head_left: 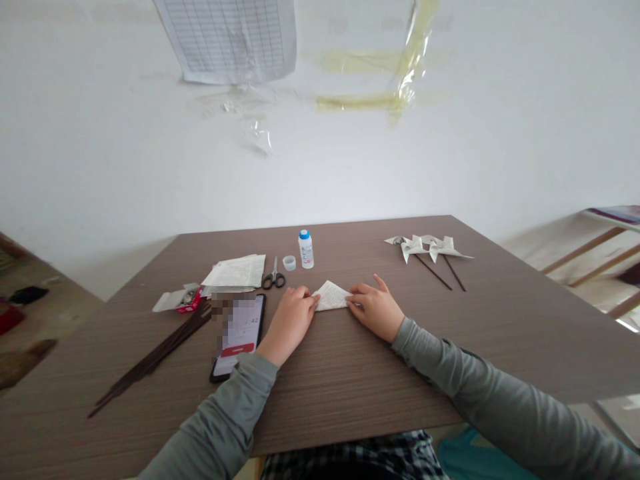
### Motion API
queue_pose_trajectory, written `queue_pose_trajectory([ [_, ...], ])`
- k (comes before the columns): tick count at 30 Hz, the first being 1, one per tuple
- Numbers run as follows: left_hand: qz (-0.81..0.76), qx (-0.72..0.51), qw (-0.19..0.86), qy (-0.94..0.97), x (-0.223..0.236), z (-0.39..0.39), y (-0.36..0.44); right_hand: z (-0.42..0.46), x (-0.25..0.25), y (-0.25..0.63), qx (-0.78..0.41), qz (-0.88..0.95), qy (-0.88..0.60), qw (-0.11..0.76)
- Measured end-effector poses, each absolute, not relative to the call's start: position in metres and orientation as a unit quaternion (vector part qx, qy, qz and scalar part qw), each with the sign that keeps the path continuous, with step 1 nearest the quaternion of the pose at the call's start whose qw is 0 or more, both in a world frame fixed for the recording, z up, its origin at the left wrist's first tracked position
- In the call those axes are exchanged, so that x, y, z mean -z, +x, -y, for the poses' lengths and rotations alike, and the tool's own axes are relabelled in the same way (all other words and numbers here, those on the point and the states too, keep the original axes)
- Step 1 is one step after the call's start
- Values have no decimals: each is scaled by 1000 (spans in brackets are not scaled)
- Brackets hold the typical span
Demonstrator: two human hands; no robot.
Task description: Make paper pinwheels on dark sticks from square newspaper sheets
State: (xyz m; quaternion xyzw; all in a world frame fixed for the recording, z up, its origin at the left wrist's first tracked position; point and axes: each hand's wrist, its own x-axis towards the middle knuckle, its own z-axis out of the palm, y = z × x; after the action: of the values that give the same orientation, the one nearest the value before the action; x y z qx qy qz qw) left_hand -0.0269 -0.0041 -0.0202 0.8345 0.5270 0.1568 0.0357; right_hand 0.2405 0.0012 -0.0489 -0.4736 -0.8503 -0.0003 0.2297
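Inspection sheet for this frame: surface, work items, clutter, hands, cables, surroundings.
Surface: brown wood-grain table.
Work items: folded printed paper, flat on the table.
Clutter: scissors, glue bottle, loose cap, paper stack, dark sticks, phone, small red box, two paper pinwheels.
Hands: left hand and right hand press the paper's ends.
Cables: nothing seen.
Surroundings: white wall with taped sheet.
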Motion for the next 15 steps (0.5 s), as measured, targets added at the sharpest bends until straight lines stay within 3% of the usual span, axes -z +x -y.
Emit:
queue_pose_trajectory([
  [15, -577, -92, -9, 812, -5, 13, -3, 0, 47, 236, -6, 859, -458, 229],
])
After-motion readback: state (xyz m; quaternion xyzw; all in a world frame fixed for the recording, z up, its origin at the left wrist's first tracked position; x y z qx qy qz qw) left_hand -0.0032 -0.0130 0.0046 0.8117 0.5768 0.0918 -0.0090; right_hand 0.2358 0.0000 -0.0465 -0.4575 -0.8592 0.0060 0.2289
